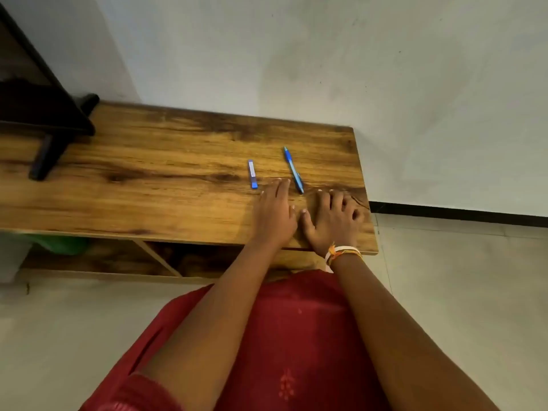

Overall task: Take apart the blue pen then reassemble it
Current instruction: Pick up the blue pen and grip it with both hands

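Note:
A blue pen point(293, 169) lies on the wooden table point(154, 179), slanted, its tip pointing away from me. To its left lies a short blue and white piece point(252, 174), perhaps a cap or a small case. My left hand point(277, 211) rests flat on the table just below and between these two, fingers together, holding nothing. My right hand point(331, 219) lies palm down beside it, fingers spread, just right of the pen's near end. It holds nothing. Thread bands circle my right wrist.
A dark stand point(47, 120) with a foot sits at the table's left end. The table's right edge point(366, 191) is close to my right hand. A shelf with a green thing point(63, 244) lies under the table. A pale wall stands behind.

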